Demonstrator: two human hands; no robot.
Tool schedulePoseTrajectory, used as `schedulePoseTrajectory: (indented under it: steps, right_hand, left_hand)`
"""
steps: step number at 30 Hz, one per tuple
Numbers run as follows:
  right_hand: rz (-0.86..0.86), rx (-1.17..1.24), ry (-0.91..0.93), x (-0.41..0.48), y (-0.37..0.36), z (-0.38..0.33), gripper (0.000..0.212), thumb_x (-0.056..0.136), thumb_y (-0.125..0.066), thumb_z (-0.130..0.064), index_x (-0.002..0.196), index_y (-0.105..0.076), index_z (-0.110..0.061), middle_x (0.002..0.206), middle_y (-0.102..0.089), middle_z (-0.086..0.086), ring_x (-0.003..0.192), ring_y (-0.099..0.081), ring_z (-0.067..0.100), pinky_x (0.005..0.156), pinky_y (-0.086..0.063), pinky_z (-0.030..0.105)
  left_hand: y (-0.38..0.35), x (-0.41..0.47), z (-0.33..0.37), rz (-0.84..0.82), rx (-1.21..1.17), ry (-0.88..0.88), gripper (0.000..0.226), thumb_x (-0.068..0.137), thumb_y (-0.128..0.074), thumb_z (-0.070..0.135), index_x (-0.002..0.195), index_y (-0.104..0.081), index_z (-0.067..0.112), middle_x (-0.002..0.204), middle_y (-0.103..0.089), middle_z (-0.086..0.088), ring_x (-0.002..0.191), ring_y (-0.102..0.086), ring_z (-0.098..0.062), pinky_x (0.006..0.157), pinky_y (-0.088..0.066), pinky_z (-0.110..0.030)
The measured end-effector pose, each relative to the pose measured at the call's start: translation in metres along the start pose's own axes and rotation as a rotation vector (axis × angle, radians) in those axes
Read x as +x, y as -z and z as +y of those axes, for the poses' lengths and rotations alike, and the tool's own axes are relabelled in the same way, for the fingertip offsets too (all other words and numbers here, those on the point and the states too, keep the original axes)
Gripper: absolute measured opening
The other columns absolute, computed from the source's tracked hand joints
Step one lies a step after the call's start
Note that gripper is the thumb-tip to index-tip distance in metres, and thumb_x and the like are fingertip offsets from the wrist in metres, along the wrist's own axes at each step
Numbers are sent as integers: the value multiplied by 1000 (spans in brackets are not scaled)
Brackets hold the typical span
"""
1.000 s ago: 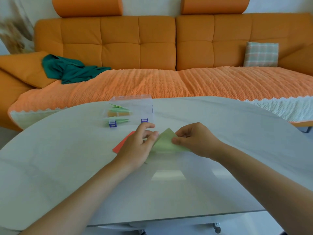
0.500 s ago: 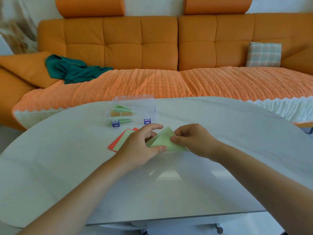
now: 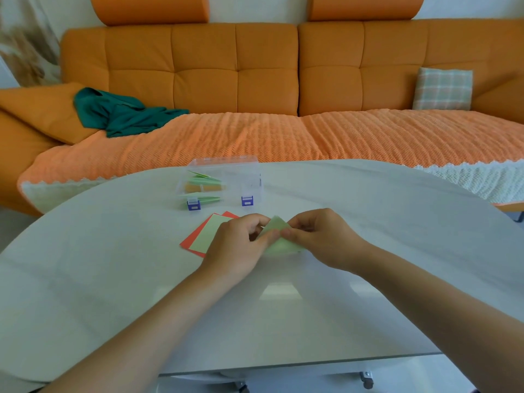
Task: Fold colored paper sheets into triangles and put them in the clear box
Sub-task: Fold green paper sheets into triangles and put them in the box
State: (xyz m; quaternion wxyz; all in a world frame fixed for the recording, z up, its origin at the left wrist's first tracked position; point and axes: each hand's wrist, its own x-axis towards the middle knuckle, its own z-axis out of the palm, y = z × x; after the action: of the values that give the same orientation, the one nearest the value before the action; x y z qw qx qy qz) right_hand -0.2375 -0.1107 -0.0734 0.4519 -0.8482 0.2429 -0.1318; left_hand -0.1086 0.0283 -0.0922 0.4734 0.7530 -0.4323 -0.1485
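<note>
A light green folded paper (image 3: 279,241) is held just above the white table (image 3: 113,279), pinched between both hands. My left hand (image 3: 238,248) grips its left edge with curled fingers. My right hand (image 3: 320,236) pinches its upper right part. To the left lie a flat pale green sheet (image 3: 208,234) on top of a red sheet (image 3: 188,243). Behind them stands the clear box (image 3: 226,180) with blue latches, holding green and orange folded triangles.
An orange sofa (image 3: 255,80) runs behind the table, with a teal cloth (image 3: 119,113) on its left and a checked cushion (image 3: 442,89) on its right. The table's near edge (image 3: 283,367) lies below my forearms.
Both hands have drawn closer together on the green paper, folding it tighter. My left hand has shifted right, uncovering more of the flat green and red sheets.
</note>
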Motion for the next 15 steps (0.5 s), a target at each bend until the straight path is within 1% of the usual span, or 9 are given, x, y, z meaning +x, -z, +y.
schedulePoseTrajectory:
  steps: [2,4,5,8,9,11,12,13,15]
  right_hand:
    - [19,-5,-10,0,-1,1,18,94,-67,-31,82,-77,-23,75,-72,4,57,-50,7,55,-42,23]
    - [31,-10,-23,-1,0,1,20,95,-66,-30,80,-76,-22,71,-69,5,54,-48,6,52,-40,19]
    - [36,-9,-29,-1,0,1,21,96,-64,-29,80,-76,-21,71,-69,5,53,-49,5,51,-39,17]
    - [52,4,-28,-4,-1,-1,21,99,-59,-25,86,-74,-20,69,-67,-4,52,-54,-1,50,-38,10]
    - [54,-8,-19,-4,-3,-1,21,100,-56,-25,89,-73,-20,72,-67,-5,56,-56,0,52,-40,12]
    - [53,-72,11,-6,-9,0,23,102,-51,-26,95,-72,-20,81,-69,2,71,-61,13,64,-50,28]
    - [53,-109,25,-6,-12,1,25,103,-49,-26,97,-71,-19,84,-69,4,77,-62,19,72,-51,35]
    - [56,-135,36,-7,-15,1,26,104,-47,-26,99,-71,-19,85,-69,4,80,-61,22,77,-51,38]
    - [63,-154,49,-9,-18,1,27,104,-44,-25,101,-70,-20,87,-68,2,81,-60,21,78,-50,36]
  left_hand:
    - [-2,0,-1,29,13,-6,10,92,-69,35,101,-73,32,86,-74,12,80,-69,-9,77,-55,-34]
    - [-3,-1,0,82,60,-26,25,93,-68,33,118,-69,34,94,-72,15,86,-65,0,77,-49,-14]
    - [-3,-2,1,98,93,-40,32,94,-67,33,126,-66,33,97,-71,16,88,-63,2,77,-46,-9]
    - [-5,-4,5,107,167,-94,39,96,-64,28,136,-61,30,100,-68,14,90,-60,0,80,-45,-11]
    - [-7,-4,4,111,177,-108,40,97,-64,25,136,-60,28,96,-66,13,88,-59,0,79,-44,-10]
    - [-9,-3,3,129,177,-117,39,97,-63,20,136,-61,25,88,-62,15,83,-56,2,74,-39,-6]
    - [-10,-3,2,133,174,-114,39,98,-62,19,136,-61,25,87,-61,14,83,-55,1,73,-38,-5]
    - [-11,-3,2,132,173,-111,39,98,-62,18,136,-61,24,88,-61,13,83,-56,0,73,-37,-5]
    - [-11,-2,1,123,172,-117,39,98,-61,17,136,-61,24,87,-60,12,82,-55,1,72,-37,-6]
